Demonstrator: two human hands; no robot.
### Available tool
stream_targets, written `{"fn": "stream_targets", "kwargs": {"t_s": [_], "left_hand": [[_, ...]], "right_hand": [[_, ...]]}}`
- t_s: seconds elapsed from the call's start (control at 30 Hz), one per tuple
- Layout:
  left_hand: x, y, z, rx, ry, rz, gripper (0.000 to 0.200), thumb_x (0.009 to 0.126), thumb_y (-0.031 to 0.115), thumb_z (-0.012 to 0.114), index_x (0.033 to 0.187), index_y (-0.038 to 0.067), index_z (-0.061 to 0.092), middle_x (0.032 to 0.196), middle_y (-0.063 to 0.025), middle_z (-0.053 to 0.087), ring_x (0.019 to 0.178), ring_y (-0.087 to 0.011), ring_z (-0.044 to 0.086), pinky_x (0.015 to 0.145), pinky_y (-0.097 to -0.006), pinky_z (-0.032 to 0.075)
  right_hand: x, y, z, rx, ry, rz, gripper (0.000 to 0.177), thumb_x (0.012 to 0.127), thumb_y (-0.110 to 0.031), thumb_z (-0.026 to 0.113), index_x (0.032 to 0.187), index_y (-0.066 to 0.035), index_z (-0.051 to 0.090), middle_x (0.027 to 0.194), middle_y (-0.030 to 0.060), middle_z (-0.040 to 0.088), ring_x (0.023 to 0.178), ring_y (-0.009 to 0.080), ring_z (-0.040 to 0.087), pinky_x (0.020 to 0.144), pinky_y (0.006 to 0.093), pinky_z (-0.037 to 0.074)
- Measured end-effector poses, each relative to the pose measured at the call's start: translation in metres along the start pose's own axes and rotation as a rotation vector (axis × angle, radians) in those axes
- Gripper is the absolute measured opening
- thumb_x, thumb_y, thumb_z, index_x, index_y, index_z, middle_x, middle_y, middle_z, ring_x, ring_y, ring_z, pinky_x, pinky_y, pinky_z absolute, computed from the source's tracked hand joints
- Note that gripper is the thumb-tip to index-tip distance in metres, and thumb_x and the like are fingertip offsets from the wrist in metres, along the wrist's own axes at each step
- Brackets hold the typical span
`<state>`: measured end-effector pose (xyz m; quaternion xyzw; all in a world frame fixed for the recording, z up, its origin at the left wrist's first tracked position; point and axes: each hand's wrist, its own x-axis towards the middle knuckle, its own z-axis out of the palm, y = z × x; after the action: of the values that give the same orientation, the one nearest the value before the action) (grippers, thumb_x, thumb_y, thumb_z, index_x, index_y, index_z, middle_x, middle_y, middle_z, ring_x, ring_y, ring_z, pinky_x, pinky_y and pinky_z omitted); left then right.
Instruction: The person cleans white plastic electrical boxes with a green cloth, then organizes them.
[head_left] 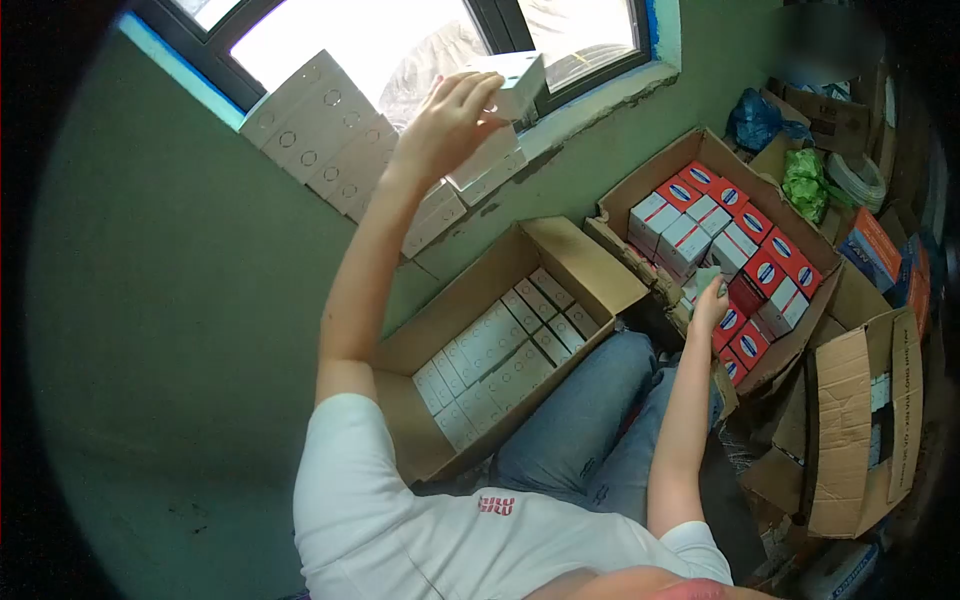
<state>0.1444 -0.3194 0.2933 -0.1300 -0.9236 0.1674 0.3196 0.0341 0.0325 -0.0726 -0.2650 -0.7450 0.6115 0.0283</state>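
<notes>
My left hand (445, 135) is raised at the windowsill, its fingers closed on a small white box (520, 85). Stacks of white boxes with circle marks (330, 125) line the sill beside and below it. Lower right, my right hand (710, 305) is closed around something pale and greyish (706, 277), too small to make out. That hand is over an open carton (700, 150) filled with red-and-white boxes (767, 272). In front of my legs, another open carton (575, 260) holds rows of white boxes (490, 345).
Behind the sill is a dark-framed window (500, 25). To the right lie an opened cardboard carton (845, 430), a blue plastic bag (755, 120), a green bag (805, 185) and a coil of white strap (858, 183). A green wall (180, 300) runs along the left.
</notes>
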Motion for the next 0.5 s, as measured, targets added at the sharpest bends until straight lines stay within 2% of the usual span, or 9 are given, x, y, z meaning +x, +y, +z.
{"fn": "stream_targets", "kwargs": {"t_s": [0.03,0.13,0.17,0.27,0.37,0.47,0.5], "left_hand": [[-0.002,-0.013,0.004,0.049,-0.005,0.020,0.049,0.088,0.031,0.063,0.128,0.008,0.047,0.126,-0.0117,0.057,0.125,-0.0271,0.050,0.106,-0.0454,0.042],[-0.016,-0.031,0.021,0.073,-0.076,-0.019,0.044,0.090,0.028,0.060,0.126,0.006,0.046,0.129,-0.0136,0.054,0.126,-0.0286,0.049,0.107,-0.0452,0.040],[-0.016,-0.032,0.023,0.061,-0.111,-0.045,0.042,0.091,0.027,0.058,0.125,0.005,0.045,0.130,-0.0142,0.053,0.126,-0.0291,0.048,0.108,-0.0452,0.040],[-0.025,-0.025,0.019,0.071,-0.192,-0.119,0.037,0.091,0.025,0.058,0.118,0.003,0.044,0.122,-0.0156,0.056,0.122,-0.0292,0.052,0.101,-0.0442,0.045],[-0.026,-0.015,0.018,0.124,-0.291,-0.228,0.028,0.091,0.017,0.056,0.111,0.002,0.044,0.109,-0.0154,0.060,0.114,-0.0283,0.057,0.094,-0.0439,0.049],[-0.031,-0.021,0.032,0.261,-0.211,-0.277,0.023,0.095,0.016,0.047,0.115,0.005,0.049,0.092,-0.0155,0.066,0.077,-0.0319,0.068,0.066,-0.0417,0.057],[-0.033,-0.022,0.036,0.248,-0.293,-0.347,0.025,0.094,0.014,0.047,0.117,0.005,0.047,0.093,-0.0136,0.065,0.086,-0.0311,0.066,0.073,-0.0428,0.055]], "right_hand": [[-0.009,-0.002,-0.008,0.131,-0.063,-0.011,0.062,0.094,-0.049,0.046,0.122,0.006,0.051,0.114,0.0157,0.063,0.097,0.0351,0.063,0.086,0.0444,0.048],[0.026,0.042,-0.001,0.444,0.017,0.295,0.057,0.095,-0.047,0.045,0.118,0.005,0.053,0.111,0.0157,0.064,0.097,0.0336,0.064,0.087,0.0453,0.048],[-0.021,-0.013,-0.027,0.648,-0.099,0.398,0.052,0.095,-0.045,0.043,0.113,0.001,0.056,0.109,0.0143,0.064,0.098,0.0315,0.064,0.087,0.0468,0.049],[0.012,0.020,-0.028,0.862,-0.375,0.452,0.048,0.095,-0.044,0.043,0.112,-0.002,0.057,0.108,0.0130,0.064,0.098,0.0307,0.064,0.088,0.0481,0.049],[0.016,0.023,-0.038,0.910,-0.412,0.474,0.040,0.093,-0.039,0.046,0.110,-0.005,0.058,0.107,0.0119,0.065,0.097,0.0300,0.064,0.087,0.0477,0.050],[0.024,0.027,-0.043,0.888,-0.362,0.496,0.030,0.089,-0.032,0.054,0.106,-0.008,0.060,0.100,0.0096,0.066,0.091,0.0288,0.065,0.081,0.0464,0.052],[0.027,0.030,-0.043,0.870,-0.352,0.494,0.030,0.088,-0.032,0.056,0.105,-0.008,0.061,0.099,0.0092,0.066,0.089,0.0285,0.065,0.079,0.0463,0.052]]}}
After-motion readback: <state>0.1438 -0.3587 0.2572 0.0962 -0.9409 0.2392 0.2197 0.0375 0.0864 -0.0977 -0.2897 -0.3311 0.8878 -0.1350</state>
